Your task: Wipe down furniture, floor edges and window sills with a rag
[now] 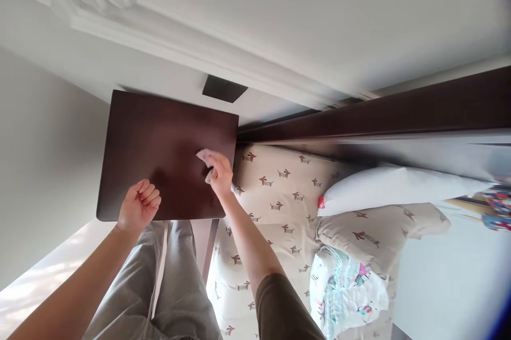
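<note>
A dark brown bedside table top (171, 143) lies in front of me. Over its near left part is my left hand (140, 202), curled into a fist with nothing showing in it. My right hand (221, 172), at the right side of the table top, is closed around a crumpled whitish wipe (205, 157). Part of the wipe sticks out past the fingers toward the surface. Whether it touches the wood I cannot tell for certain.
To the right is a bed with a dog-print sheet (279, 191), a white pillow (399, 188), a dog-print pillow (371, 231) and a folded pale-green patterned cloth (343, 292). A dark headboard (399, 114) runs along the wall. A dark square panel (224, 89) sits behind the table.
</note>
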A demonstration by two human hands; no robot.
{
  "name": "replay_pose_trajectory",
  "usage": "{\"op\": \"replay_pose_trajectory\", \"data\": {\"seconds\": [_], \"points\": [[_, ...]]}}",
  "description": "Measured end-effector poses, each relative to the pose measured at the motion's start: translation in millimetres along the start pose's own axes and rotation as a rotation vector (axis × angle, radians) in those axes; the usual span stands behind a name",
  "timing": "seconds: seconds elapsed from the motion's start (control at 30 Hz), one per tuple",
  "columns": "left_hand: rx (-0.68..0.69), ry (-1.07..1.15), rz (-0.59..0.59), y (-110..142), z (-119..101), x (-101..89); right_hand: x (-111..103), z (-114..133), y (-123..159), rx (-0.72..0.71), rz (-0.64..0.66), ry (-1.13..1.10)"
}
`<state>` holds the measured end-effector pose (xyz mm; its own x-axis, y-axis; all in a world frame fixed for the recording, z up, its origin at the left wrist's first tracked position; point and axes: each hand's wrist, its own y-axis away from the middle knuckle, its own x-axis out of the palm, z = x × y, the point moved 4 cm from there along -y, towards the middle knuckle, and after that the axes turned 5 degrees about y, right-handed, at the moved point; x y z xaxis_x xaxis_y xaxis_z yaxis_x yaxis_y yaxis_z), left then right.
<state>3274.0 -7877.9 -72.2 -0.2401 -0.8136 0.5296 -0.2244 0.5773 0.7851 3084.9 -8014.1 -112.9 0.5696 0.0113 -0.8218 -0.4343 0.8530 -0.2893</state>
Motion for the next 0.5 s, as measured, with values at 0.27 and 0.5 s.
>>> {"op": "replay_pose_trajectory", "data": {"seconds": [0.27,0.5], "points": [[0.056,-0.068,0.107,-5.3,-14.1,62.3,-40.4,1.7,-131.1,0.232,-0.507,0.093],[0.015,-0.099,0.073,-10.4,-4.5,36.8,-17.1,12.7,-154.5,0.106,-0.351,0.135]]}}
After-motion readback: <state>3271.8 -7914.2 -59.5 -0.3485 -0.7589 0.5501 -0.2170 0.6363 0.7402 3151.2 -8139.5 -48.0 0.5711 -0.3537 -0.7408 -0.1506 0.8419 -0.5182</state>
